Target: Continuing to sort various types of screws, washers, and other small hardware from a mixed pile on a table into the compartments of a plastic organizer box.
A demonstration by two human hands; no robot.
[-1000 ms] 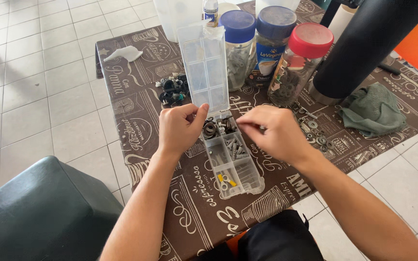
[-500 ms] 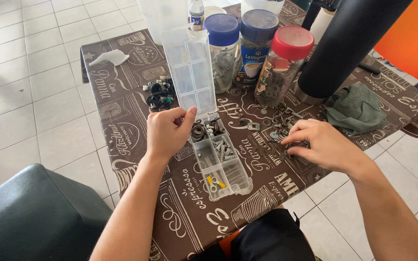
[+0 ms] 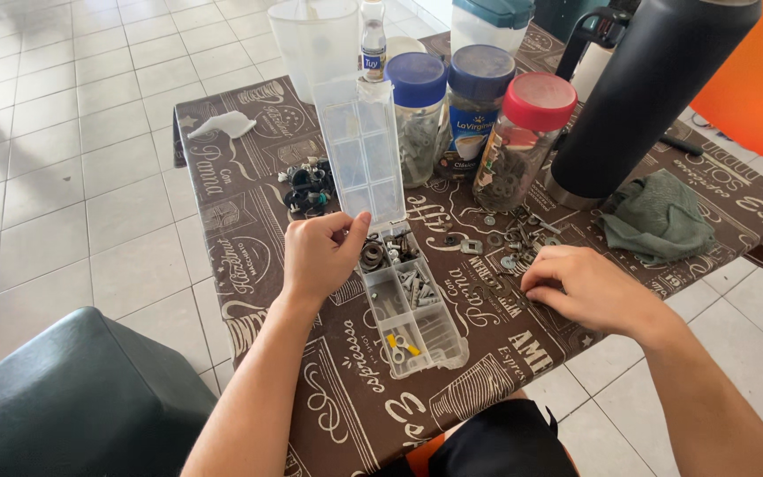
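A clear plastic compartment box lies on the brown patterned tablecloth, its lid standing open. The compartments hold screws, washers and two yellow connectors. My left hand rests at the box's left edge, thumb touching the lid's lower corner. My right hand lies palm down to the right, fingertips on loose washers and nuts scattered on the cloth. I cannot tell whether it has picked one up.
Behind the box stand three jars of hardware with blue and red lids, a tall black flask and a clear jug. A green rag lies right, black parts left. A dark stool sits lower left.
My right hand left the box and moved right to the loose washers. My left hand stayed at the box's left edge. The camera view shifted slightly.
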